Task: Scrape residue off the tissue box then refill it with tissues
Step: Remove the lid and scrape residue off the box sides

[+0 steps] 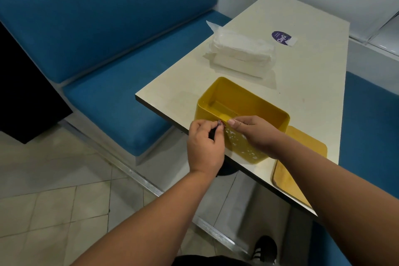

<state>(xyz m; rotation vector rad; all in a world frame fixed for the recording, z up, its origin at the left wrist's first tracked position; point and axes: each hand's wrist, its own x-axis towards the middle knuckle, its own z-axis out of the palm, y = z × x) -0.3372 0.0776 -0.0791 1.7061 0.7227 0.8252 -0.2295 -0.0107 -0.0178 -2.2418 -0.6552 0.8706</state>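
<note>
A yellow tissue box [248,101] stands open and empty at the near left corner of the cream table [308,84]. White flecks of residue [239,142] dot its near outer wall. My left hand [205,144] is closed around a small dark-handled scraper [212,134], its tip against the box's near rim. My right hand [254,131] pinches that near rim beside the tip and steadies the box. The yellow lid [298,168] lies flat to the right of the box. A clear-wrapped pack of white tissues [241,54] lies further back on the table.
A purple round sticker [280,38] marks the table's far part. Blue padded benches [112,84] run along the left side and the right side [367,127]. Tiled floor lies below, with my shoe [264,248] under the table's near edge.
</note>
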